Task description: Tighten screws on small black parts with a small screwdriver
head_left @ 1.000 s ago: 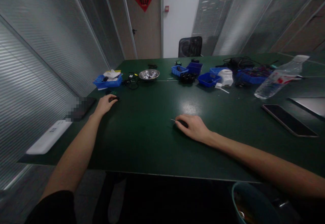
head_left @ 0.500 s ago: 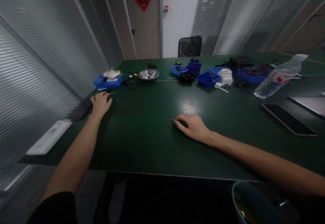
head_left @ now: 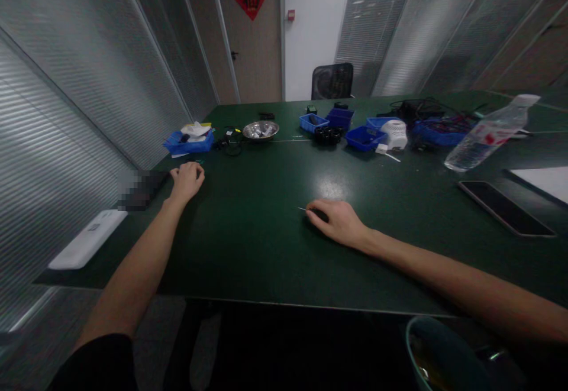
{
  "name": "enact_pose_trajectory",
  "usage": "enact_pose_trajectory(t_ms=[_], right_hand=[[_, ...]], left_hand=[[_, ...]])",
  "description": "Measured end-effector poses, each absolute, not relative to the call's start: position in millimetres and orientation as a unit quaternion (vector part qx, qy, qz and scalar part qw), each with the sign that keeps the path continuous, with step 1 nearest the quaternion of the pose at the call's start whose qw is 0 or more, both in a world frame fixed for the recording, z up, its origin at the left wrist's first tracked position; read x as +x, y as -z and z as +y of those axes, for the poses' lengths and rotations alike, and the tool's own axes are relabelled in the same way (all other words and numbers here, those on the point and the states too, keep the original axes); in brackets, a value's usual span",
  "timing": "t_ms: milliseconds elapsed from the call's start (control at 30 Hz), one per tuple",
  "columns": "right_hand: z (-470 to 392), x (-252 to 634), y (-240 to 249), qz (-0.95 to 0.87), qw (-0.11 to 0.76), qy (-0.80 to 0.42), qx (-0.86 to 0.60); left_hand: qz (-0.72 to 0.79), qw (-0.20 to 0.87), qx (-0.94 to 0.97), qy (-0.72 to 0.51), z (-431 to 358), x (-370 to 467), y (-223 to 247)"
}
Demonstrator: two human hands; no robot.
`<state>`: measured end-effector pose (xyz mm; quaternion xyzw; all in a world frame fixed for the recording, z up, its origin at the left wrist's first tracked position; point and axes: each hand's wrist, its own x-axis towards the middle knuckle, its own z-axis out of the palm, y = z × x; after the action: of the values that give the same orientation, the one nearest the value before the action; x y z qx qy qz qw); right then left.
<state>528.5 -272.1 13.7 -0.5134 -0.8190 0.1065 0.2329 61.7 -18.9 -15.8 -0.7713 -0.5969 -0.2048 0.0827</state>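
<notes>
My left hand (head_left: 187, 181) is over the left part of the green table (head_left: 248, 249), its fingers curled together; whatever they hold, if anything, is hidden. Small green bits (head_left: 200, 162) lie just beyond its fingertips. My right hand (head_left: 339, 220) rests on the middle of the table, thumb and forefinger pinched on a thin, light, needle-like piece (head_left: 302, 209) that points left. A blue tray (head_left: 189, 145) with white and yellow packets stands beyond my left hand.
Farther back are a metal bowl (head_left: 261, 131), blue bins (head_left: 364, 138) and a white device (head_left: 394, 134). On the right are a tilted plastic bottle (head_left: 490, 133) and a phone (head_left: 506, 207). A white case (head_left: 89, 240) lies at left; a bin (head_left: 415, 343) stands below the edge.
My left hand has moved a little to the right, away from the dark object at the left, and its fingers are more curled. My right hand has stayed in place.
</notes>
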Motion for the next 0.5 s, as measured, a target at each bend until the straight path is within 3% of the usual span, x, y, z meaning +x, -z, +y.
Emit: enact_pose_trajectory(t_ms=[267,500], right_hand=[[-273.1,528.0,-14.6,-0.819,0.231,-0.107,-0.514],[-273.1,529.5,-14.3,-0.820,0.234,-0.104,-0.512]], left_hand=[[-0.640,0.020,-0.613,0.463,-2.4,46.7,15.4],[-0.655,-0.046,-0.536,0.530,9.2,21.8,23.6]])
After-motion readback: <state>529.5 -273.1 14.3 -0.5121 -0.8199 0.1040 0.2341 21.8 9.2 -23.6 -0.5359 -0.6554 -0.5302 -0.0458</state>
